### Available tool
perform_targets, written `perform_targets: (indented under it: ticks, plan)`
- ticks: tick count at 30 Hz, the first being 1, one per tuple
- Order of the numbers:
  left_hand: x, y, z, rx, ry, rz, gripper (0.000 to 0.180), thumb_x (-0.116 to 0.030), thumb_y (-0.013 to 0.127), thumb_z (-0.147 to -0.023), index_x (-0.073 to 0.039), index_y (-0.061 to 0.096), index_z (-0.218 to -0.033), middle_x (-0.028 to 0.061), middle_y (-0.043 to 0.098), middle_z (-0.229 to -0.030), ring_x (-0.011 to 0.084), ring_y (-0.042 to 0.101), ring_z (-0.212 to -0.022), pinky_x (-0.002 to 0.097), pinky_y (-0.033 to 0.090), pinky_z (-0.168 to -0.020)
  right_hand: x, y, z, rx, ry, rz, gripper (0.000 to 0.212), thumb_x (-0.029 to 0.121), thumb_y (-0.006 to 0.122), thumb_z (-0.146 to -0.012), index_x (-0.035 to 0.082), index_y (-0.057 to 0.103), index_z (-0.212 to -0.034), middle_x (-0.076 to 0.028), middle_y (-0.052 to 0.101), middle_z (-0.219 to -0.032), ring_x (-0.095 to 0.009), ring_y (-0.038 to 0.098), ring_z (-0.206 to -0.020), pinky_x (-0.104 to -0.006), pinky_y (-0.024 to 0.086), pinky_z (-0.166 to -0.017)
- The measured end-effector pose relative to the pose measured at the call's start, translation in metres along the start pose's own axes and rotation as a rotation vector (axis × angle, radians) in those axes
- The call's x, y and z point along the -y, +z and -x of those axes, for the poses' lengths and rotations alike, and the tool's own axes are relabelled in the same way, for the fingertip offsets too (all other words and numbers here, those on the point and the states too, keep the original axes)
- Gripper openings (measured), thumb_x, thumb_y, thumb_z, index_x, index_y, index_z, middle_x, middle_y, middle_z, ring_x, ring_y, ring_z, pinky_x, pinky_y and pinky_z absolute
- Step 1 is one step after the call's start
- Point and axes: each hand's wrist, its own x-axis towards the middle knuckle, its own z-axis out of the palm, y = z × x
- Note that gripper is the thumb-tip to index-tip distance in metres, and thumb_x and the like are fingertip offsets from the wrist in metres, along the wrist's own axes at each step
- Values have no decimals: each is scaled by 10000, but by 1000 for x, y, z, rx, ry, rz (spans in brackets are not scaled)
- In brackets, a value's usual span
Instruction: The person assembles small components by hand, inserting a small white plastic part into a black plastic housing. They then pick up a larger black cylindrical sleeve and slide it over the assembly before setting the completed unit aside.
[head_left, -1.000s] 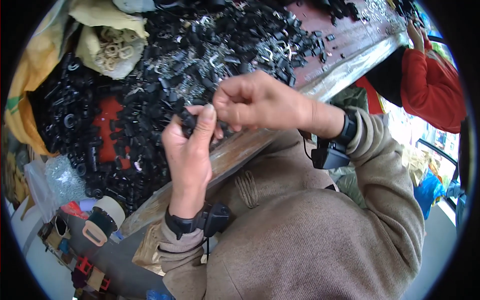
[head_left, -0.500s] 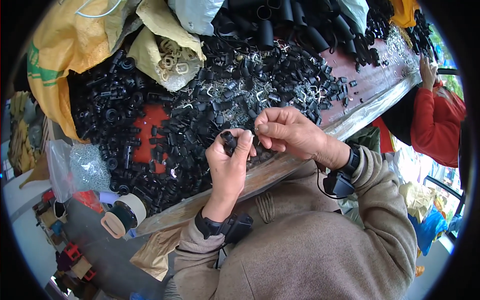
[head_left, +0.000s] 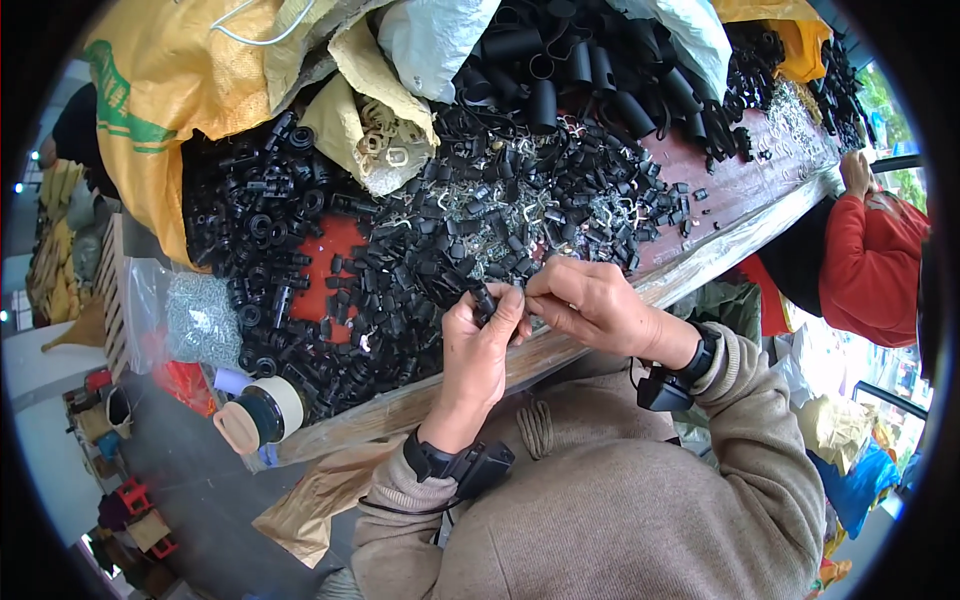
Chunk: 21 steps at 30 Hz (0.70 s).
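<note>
My left hand (head_left: 472,355) is closed around a small black cylindrical plastic part (head_left: 484,300), its end showing above the thumb. With thumb and forefinger pinched together, my right hand (head_left: 605,315) meets the left fingertips beside that part. What the right fingers hold is too small and too covered to make out. Both hands are over the table's near wooden edge (head_left: 400,408). Just beyond them lies a heap of small black plastic clips (head_left: 400,265), mixed with small silvery metal pieces (head_left: 500,215).
Larger black fittings (head_left: 265,230) are piled at the left, by a yellow woven sack (head_left: 150,90). Black tubes (head_left: 542,105) lie at the back. A clear bag of metal bits (head_left: 203,318) and a spool (head_left: 275,408) sit at left. Another person in red (head_left: 875,265) is at far right.
My right hand has come down and left until its fingertips meet the left hand; before, they were apart. The table shifts slightly in view.
</note>
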Motion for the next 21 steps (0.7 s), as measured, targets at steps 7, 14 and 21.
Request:
perform_targets:
  ticks: [7,14,21]
  plan:
    - [1,2,6,87,-104,8,179,-203,545,-833,-30,525,-876,18,522,-679,86,481,-557,199,364,-496,1,0,10,-9,72,-85,81,47,570,-744,-1,520,-787,-102,521,-695,-252,544,-633,-313,435,-550]
    - [-2,-9,-2,268,-332,385,285,-245,507,-853,-49,440,-1049,37,518,-760,97,498,-627,200,377,-517,-3,-9,8,95,133,-42,74,55,579,-729,21,523,-764,-89,517,-744,-240,519,-695,-306,406,-597]
    - [3,-13,-4,150,-265,199,313,-261,470,-871,-37,441,-1087,29,522,-837,93,499,-749,208,410,-581,1,-10,2,121,-49,235,108,52,605,-672,44,536,-754,-86,508,-930,-252,468,-873,-341,347,-745]
